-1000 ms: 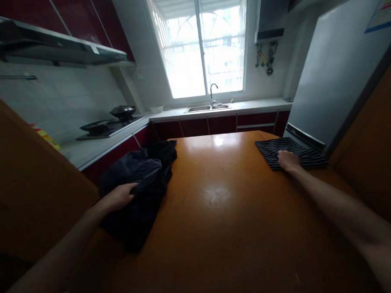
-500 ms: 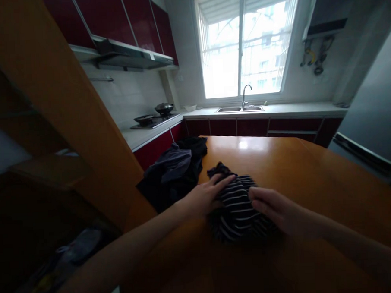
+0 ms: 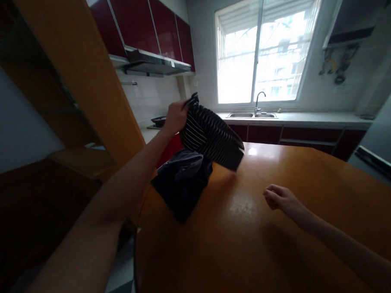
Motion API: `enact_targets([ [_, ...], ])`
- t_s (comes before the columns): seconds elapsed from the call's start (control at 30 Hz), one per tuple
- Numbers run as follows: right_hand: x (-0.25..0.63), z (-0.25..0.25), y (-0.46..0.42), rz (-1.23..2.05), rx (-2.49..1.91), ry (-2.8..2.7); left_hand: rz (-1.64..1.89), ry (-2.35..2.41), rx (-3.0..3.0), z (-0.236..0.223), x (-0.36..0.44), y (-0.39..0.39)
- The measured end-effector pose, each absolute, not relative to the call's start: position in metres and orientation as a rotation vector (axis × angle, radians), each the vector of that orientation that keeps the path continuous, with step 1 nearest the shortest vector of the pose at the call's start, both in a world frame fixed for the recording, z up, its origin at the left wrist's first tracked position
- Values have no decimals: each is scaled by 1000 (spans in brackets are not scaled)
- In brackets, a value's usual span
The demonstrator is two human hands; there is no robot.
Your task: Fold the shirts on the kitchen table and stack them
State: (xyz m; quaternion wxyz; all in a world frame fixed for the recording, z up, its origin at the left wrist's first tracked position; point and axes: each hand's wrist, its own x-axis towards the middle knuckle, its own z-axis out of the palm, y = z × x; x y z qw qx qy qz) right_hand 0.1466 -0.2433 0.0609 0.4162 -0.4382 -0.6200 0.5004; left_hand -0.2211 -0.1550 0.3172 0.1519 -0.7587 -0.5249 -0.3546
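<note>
My left hand (image 3: 176, 117) is closed on one end of a black garment with thin white stripes (image 3: 211, 135). Raised off the table, the garment slants down to the right, its lower edge slightly blurred; which kind of garment it is I cannot tell. Below it, a heap of dark clothes (image 3: 184, 179), with a greyish piece on top, lies at the left side of the table. My right hand (image 3: 276, 196) hovers above the middle of the wooden table, fingers curled in a loose fist with nothing seen in them.
The glossy wooden table (image 3: 300, 176) has a rounded edge. A wooden shelf post (image 3: 92, 82) rises close by my left arm. Behind the table run a counter with a sink (image 3: 241, 115) and a stove with a pan (image 3: 158, 121). A fridge (image 3: 384, 129) stands at the right.
My left hand has lifted the striped garment off the table, up and to the left, over the dark clothes. My right hand has come off the garment. The view has shifted left.
</note>
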Motion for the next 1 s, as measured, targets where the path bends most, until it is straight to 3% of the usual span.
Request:
enact_targets([
  [0.1,148,46,-238,1327,-1155,-1516,-995,-1611,-2137,309,-240,-149],
  [0.37,145,11,-234,1458,-1246,-1627,-345,-2004,-2385,133,-264,-199],
  [0.5,150,2,-228,1455,-1265,-1648,-469,-2098,-1948,75,-257,-238],
  [0.6,148,-2,-226,1421,-1300,-1681,-457,-2205,-1948,41,-239,-246],
  [0.77,145,-3,-233,1387,-1295,-1717,-320,-2257,-2086,16,-240,-217],
  [1.0,146,-1,-239,1320,-1277,-1713,-384,-1980,-2339,22,-314,-157],
])
